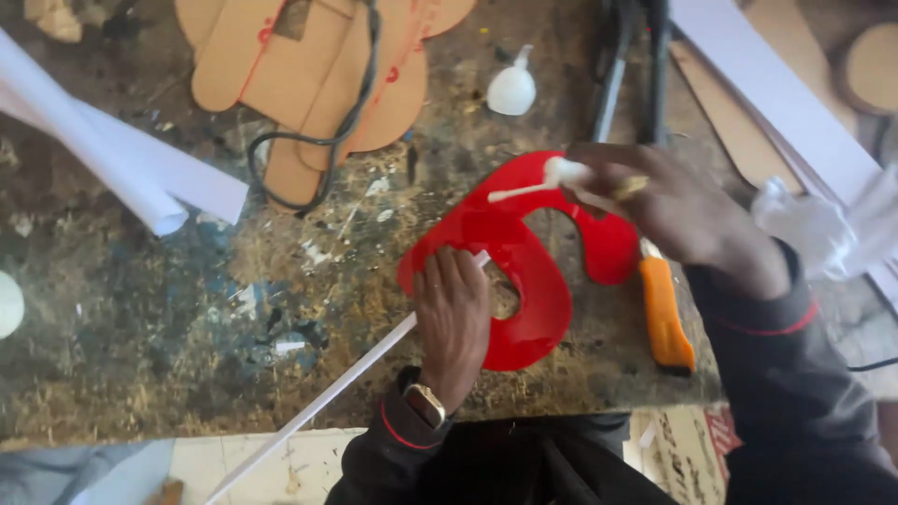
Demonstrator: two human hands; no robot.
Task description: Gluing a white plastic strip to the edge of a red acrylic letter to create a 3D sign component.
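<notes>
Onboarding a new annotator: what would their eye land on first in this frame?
The glossy red cut-out shape, lying mid-bench on the paint-stained worktop, stands out most. The left hand presses a long white strip to its edge, while the right hand holds a small white squeeze bottle with its nozzle over the red piece. An orange utility knife lies just right of it.

Both hands were down over the near part of the table, dark sleeves at the near edge.

The left hand [452, 313] lay palm down, fingers curled forward and pressing flat, a watch on its wrist and a red-trimmed cuff behind it. The right hand [669, 208] hovered higher and further from the near edge, knuckles up, fingers pinched together toward the left, a ring on one finger, its forearm running back to the near right corner.
</notes>
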